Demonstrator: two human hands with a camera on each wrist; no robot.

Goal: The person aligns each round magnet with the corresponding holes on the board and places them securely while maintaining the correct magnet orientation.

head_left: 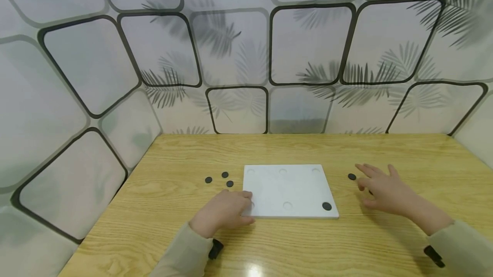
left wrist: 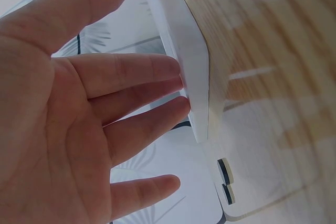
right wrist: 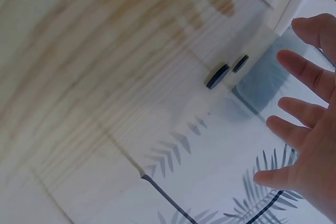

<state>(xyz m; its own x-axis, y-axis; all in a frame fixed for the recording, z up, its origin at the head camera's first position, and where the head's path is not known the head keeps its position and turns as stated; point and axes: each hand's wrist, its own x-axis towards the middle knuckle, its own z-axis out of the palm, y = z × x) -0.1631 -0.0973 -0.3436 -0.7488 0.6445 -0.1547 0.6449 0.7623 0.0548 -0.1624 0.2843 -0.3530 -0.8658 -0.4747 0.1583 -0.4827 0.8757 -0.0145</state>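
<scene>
A white rectangular board (head_left: 285, 189) with shallow round recesses lies on the table. One black disc (head_left: 326, 206) sits at its front right corner, over where a recess would be. My left hand (head_left: 227, 210) is at the board's front left corner; in the left wrist view its nearly straight fingers (left wrist: 152, 69) rest their tips on the board's surface, with the thumb held apart and nothing gripped. My right hand (head_left: 387, 191) hovers right of the board, fingers spread and holding nothing. Near it lie two black discs, one beyond its fingertips (head_left: 352, 177), the other partly hidden beneath it.
Three more black discs (head_left: 225, 174) lie left of the board. The wooden table (head_left: 300, 247) meets a patterned wall covering (head_left: 304, 110) at the back and left. Each wrist carries a small black device (head_left: 215, 249).
</scene>
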